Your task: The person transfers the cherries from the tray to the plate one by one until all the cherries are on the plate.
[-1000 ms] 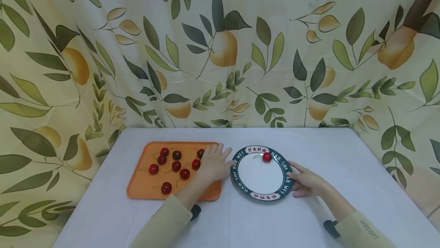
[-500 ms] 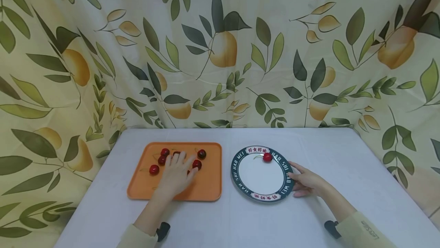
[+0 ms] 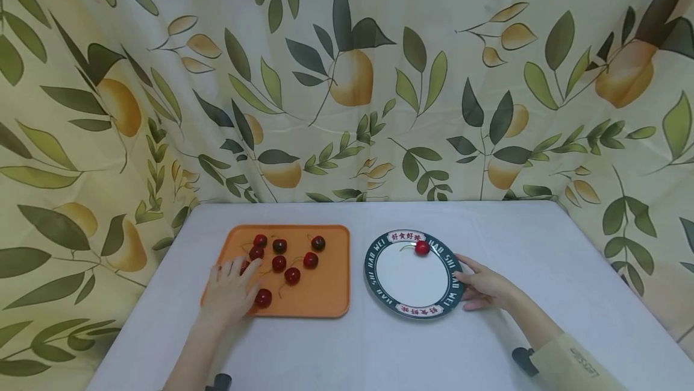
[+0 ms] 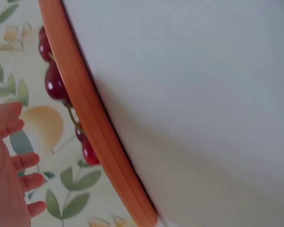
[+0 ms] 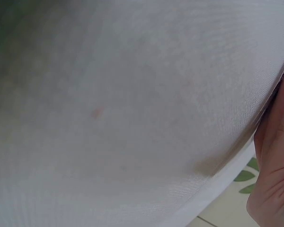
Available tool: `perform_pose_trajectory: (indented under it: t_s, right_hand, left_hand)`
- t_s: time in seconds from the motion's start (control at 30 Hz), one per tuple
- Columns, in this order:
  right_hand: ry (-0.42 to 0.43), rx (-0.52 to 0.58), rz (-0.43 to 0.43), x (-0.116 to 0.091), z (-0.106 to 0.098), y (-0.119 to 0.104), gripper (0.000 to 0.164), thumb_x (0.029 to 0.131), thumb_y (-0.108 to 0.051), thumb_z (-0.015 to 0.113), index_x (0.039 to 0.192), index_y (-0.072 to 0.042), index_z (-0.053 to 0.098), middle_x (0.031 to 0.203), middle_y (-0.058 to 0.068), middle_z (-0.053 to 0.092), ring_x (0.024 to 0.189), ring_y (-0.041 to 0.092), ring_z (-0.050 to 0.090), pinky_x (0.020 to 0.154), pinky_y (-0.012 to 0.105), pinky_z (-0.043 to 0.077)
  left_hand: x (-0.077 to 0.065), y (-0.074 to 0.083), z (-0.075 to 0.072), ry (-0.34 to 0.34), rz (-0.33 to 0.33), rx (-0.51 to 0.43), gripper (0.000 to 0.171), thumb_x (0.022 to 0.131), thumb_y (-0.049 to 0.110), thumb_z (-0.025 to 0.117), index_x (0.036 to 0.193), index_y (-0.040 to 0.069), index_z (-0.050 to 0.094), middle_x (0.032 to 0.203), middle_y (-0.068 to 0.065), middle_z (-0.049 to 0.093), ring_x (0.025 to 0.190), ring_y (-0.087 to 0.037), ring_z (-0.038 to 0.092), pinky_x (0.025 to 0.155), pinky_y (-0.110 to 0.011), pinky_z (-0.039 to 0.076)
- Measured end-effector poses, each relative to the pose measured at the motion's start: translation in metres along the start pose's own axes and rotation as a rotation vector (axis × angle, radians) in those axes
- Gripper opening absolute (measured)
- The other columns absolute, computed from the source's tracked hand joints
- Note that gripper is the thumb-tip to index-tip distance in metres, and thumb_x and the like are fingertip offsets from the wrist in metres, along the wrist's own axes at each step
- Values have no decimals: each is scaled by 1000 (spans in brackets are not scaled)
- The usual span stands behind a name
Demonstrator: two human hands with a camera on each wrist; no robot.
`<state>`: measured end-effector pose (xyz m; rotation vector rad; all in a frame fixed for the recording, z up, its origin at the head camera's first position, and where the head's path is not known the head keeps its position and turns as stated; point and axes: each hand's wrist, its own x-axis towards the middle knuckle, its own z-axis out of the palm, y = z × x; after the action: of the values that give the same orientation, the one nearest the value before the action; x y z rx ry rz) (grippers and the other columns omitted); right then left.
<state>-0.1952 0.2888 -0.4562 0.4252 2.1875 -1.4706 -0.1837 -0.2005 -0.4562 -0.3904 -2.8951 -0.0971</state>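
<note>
Loosely spread, the left hand (image 3: 228, 294) hangs over the tray (image 3: 328, 291), most cherries (image 3: 279, 264) to its right; the right hand (image 3: 488, 287) grips the plate (image 3: 410, 281).

Saw an orange rectangular tray (image 3: 328, 291) lying near the worktop's (image 3: 358, 355) far-left corner, scattered with glossy, stemmed dark-red cherries (image 3: 292, 276); nearer mid-worktop, saw a round white plate (image 3: 409, 282), dark-rimmed and lettered, bearing one red cherry (image 3: 422, 248) near its far edge.

White-covered table (image 3: 358, 355): orange tray (image 3: 325, 297) left, dark-rimmed plate (image 3: 411, 279) right.
</note>
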Motion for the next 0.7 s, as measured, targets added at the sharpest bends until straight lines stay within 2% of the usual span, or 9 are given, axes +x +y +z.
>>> perform_pose_trajectory:
  t_s: [0.13,0.4,0.7]
  right_hand:
    - [2,4,2,0,0,0,61,97,-19,44,147,-13,9,87,12,50,65,18,58,62,34,54]
    - [1,6,0,1,0,1,62,96,-19,45,147,-13,9,88,12,51,66,19,59,62,34,53]
    - [7,5,2,2,0,1,62,96,-19,45,147,-14,9,86,12,51,65,19,60,61,33,53]
  left_hand:
    - [-7,-9,-1,-30,-16,2,42,88,31,56,126,14,51,117,-15,45,108,-36,40,95,-58,24]
    - [-19,-21,-6,-154,-27,-15,43,89,30,53,128,12,49,125,-19,43,113,-39,38,93,-62,24]
    - [-19,-23,1,-288,1,-18,47,89,33,53,130,10,48,127,-22,43,118,-42,37,97,-62,22]
